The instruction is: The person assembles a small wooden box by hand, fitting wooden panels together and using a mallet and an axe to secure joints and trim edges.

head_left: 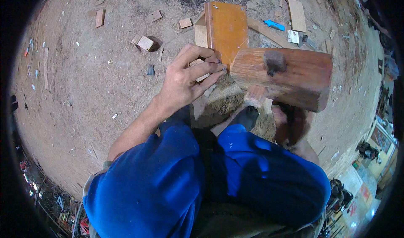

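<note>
My left hand (189,71) is at the near end of an orange-brown varnished wooden board (229,25). Its thumb and fingertips are pinched together at the board's corner; whatever small thing they hold is too hidden to name. A heavy wooden mallet (303,76) is raised on the right, its block-shaped head level with the board's near end. Below that head, my right hand (292,124) grips the mallet, partly in shadow and partly covered by it. A pale wood end (256,95) shows just under the mallet head.
Small wood blocks (146,43) lie on the dusty ground ahead. A blue marker (274,25) and a flat pale board (297,14) are at the far right. My blue-clothed knees (160,175) fill the near side. Assorted clutter (370,187) lines the right edge.
</note>
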Available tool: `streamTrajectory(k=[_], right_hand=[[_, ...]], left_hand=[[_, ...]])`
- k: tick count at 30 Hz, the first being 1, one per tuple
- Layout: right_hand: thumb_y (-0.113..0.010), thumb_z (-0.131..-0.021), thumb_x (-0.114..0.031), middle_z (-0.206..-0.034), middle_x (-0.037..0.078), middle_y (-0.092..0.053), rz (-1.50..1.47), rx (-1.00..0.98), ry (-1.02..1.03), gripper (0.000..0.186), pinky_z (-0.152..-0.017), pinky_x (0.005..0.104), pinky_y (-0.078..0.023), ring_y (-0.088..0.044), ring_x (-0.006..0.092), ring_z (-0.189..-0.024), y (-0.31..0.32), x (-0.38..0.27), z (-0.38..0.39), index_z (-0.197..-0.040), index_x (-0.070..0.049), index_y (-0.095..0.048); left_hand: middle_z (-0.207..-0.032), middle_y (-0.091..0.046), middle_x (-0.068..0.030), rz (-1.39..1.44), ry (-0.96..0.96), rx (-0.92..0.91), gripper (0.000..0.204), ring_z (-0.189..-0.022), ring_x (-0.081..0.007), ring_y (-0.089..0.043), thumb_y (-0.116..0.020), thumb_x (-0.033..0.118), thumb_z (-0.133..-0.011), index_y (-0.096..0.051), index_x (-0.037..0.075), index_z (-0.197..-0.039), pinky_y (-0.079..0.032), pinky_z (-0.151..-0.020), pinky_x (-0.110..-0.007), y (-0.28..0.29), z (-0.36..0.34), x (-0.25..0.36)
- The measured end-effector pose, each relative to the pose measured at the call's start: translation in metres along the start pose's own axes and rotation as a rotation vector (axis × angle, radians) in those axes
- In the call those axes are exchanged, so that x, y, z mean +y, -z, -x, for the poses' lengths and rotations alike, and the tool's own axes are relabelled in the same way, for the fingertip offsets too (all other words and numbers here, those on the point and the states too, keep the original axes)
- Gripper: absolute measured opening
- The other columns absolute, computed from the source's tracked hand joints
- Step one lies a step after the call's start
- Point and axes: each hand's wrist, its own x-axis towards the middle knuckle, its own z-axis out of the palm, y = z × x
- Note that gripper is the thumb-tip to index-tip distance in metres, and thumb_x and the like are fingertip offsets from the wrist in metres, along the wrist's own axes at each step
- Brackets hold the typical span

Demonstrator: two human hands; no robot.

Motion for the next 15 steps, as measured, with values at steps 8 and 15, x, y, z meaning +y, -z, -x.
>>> streamTrajectory(k=[8,15], right_hand=[[-0.071,-0.093,-0.007,-0.096,0.017,-0.074,0.11,-0.02,0.097,0.041,-0.071,0.0349,-0.058,-0.076,0.0283,-0.087,0.012,-0.004,0.004,-0.131,0.0,-0.057],[-0.058,-0.102,-0.014,-0.08,0.006,-0.059,-0.019,-0.109,-0.135,0.027,-0.062,0.0272,-0.041,-0.048,0.0118,-0.068,0.057,-0.034,-0.017,-0.122,0.004,-0.057]], left_hand=[[-0.098,-0.066,-0.0041,-0.016,0.007,0.014,0.02,-0.091,-0.0208,-0.065,-0.084,0.008,-0.075,-0.079,0.009,-0.095,-0.054,-0.077,-0.034,-0.002,0.007,0.003],[-0.092,-0.067,-0.0072,0.013,0.135,-0.048,0.023,-0.08,-0.0177,-0.068,-0.079,0.002,-0.083,-0.079,0.009,-0.105,-0.056,-0.07,-0.03,0.011,0.003,0.008]])
